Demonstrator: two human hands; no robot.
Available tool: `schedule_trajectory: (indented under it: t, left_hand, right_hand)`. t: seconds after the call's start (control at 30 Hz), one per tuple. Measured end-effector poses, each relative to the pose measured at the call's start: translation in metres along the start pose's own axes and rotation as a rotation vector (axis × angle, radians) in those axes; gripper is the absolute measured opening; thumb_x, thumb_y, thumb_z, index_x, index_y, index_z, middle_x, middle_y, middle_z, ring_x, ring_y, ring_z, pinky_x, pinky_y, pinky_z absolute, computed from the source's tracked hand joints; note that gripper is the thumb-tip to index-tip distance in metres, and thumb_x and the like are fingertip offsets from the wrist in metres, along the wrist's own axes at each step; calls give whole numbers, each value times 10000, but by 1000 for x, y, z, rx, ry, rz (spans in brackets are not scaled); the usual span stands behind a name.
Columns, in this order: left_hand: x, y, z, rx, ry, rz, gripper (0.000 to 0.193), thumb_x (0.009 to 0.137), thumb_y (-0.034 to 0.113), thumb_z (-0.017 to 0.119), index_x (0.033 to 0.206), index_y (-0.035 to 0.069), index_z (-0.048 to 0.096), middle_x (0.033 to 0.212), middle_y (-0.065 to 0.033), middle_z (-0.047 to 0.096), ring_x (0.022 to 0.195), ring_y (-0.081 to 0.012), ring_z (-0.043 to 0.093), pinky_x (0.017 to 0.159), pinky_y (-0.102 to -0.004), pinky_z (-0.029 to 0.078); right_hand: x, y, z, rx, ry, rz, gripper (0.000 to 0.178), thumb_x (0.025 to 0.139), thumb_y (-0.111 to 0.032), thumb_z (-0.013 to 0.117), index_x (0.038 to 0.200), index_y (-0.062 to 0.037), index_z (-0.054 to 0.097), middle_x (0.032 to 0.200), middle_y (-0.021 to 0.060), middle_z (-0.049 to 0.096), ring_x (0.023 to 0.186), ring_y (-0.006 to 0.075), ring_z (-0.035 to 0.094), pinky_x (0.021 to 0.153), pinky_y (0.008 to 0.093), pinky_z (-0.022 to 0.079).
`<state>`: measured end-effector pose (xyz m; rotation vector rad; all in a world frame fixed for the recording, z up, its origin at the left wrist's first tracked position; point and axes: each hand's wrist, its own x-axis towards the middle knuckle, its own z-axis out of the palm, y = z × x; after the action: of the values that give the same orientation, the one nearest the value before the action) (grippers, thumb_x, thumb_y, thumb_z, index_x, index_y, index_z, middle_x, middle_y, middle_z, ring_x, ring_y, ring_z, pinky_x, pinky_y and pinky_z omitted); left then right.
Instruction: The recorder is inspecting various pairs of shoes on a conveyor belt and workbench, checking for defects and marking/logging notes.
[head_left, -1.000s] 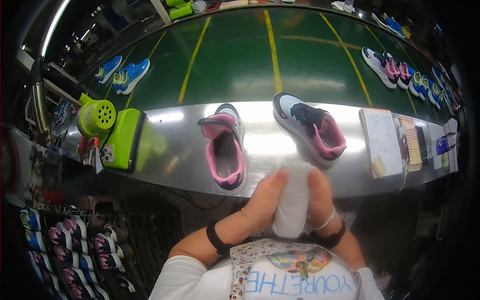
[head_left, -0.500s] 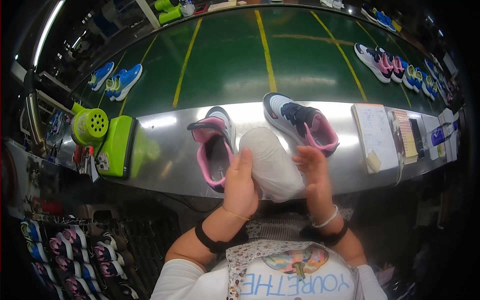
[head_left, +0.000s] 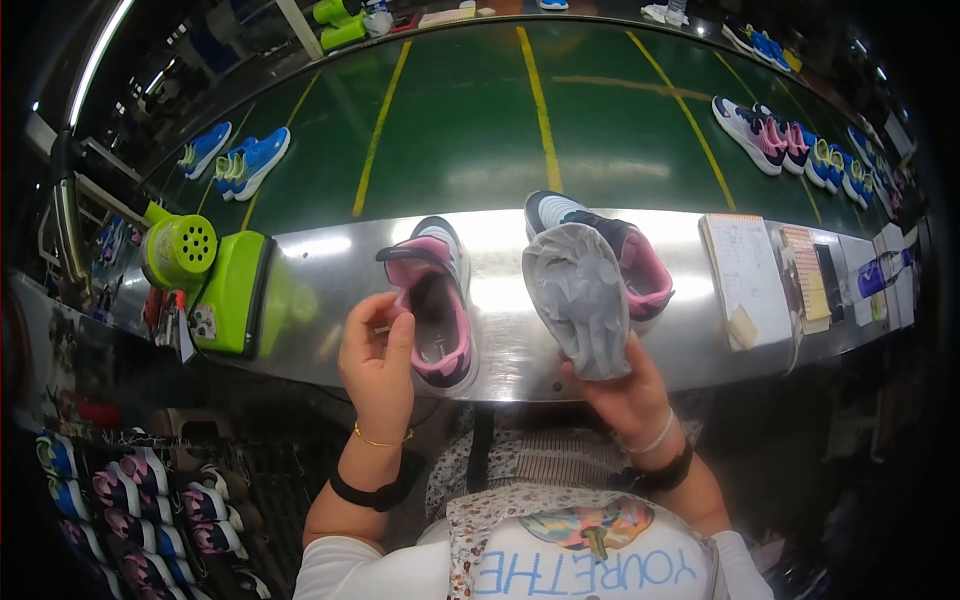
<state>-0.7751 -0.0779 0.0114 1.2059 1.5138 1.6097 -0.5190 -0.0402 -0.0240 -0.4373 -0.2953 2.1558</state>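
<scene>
Currently, the right hand (head_left: 632, 400) grasps a pale, crinkled, wrapped form (head_left: 580, 300), supporting it at its lower end, with the fingers underneath and the thumb along its near left side. The form rises forward from the hand and overlaps the view of the right shoe (head_left: 622, 238); whether the two touch cannot be told. That shoe sits on the metal counter (head_left: 512, 362), ahead of the right hand, its toe pointing away and slightly left, its pink collar visible beside the form.

The left hand (head_left: 378, 350) has its fingers curled, with thumb and fingertips at the left edge of the left shoe (head_left: 437, 300). Whether it pinches the rim cannot be told. This shoe stands just right of the hand, sole down, toe away, its pink-lined tongue pulled open.

A green device (head_left: 235, 295) stands farther left on the counter; a notepad (head_left: 752, 285) lies to the right.
</scene>
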Motion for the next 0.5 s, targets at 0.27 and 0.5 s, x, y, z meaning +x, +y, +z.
schedule_trajectory:
  t: [0.27,0.5]
  left_hand:
    - [15,-56,-12,340,-59,-109,628,760,187,703,1300,20,431,1077,-94,474,928,-177,525,800,-303,454]
    - [-6,-53,26,469,-32,55,566,799,160,623,1314,28,431,1015,-115,460,902,-199,515,801,-290,437]
  right_hand:
    - [-3,-13,38,-404,-42,-148,682,849,-324,619,1394,-119,264,1259,80,474,1114,216,501,913,389,439]
    - [5,-25,85,-1252,14,-281,636,776,-255,705,1294,-80,379,1127,108,509,991,179,542,809,311,465]
